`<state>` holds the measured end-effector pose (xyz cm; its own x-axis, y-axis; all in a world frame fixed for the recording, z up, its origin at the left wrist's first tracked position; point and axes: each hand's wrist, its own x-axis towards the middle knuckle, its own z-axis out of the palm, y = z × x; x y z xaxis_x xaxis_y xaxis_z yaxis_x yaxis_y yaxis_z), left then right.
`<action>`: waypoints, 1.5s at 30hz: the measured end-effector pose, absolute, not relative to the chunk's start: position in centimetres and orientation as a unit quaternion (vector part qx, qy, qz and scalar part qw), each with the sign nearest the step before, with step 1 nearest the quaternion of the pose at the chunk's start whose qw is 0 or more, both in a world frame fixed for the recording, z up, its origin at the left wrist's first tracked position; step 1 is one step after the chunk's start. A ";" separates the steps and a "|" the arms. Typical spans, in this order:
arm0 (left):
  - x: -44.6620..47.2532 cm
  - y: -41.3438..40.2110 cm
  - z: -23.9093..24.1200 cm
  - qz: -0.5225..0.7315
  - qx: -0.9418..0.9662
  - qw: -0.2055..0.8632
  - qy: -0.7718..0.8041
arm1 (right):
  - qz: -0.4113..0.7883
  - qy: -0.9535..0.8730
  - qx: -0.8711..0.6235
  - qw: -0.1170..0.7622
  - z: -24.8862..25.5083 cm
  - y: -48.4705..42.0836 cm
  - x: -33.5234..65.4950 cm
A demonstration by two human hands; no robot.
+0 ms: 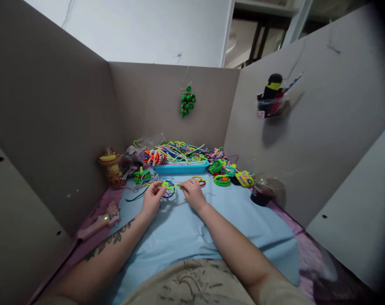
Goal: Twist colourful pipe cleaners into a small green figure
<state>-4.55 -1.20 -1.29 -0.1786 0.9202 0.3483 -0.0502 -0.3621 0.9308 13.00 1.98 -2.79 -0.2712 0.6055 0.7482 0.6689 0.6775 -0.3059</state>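
Over the blue cloth (236,231), your two hands are close together, narrow at the fingertips, with a bright yellow-green strand (175,187) stretched between them. Your left hand (153,197) pinches its bunched end; your right hand (192,194) has thumb and fingers closed on the other side. A dark-blue loop (171,195) shows just below the strand, though you cannot tell whether they touch. Beyond your hands stands a blue tray (181,170) heaped with coloured strands. To your left lies a pink glue gun (98,224), showing a green light; to your right stands a dark cup (261,195).
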 end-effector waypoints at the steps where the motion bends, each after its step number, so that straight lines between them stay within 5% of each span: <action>1: -4.6 -1.1 -1.3 0.648 0.514 0.376 0.418 | -0.044 -0.797 -0.406 0.446 -2.8 2.2 13.3; 14: -4.6 -1.1 -1.5 0.653 0.510 0.378 0.414 | -0.118 -0.715 -0.495 0.479 -3.3 3.6 14.9; 29: -4.5 -1.2 -1.5 0.625 0.516 0.405 0.423 | 0.051 -0.710 -0.342 0.613 -2.2 1.7 14.1; 39: -4.3 -1.4 -1.3 0.618 0.516 0.417 0.423 | 0.332 -0.600 -0.332 0.648 -2.3 2.1 13.2; 45: -4.2 -1.5 -1.2 0.625 0.511 0.414 0.420 | 0.375 -0.548 -0.331 0.671 -1.6 1.8 13.2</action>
<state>-4.21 -1.47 -1.24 -0.1344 0.9472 0.2910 -0.0896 -0.3040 0.9484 13.15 1.85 -1.58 0.1193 0.8649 0.4875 -0.1407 0.5008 -0.8541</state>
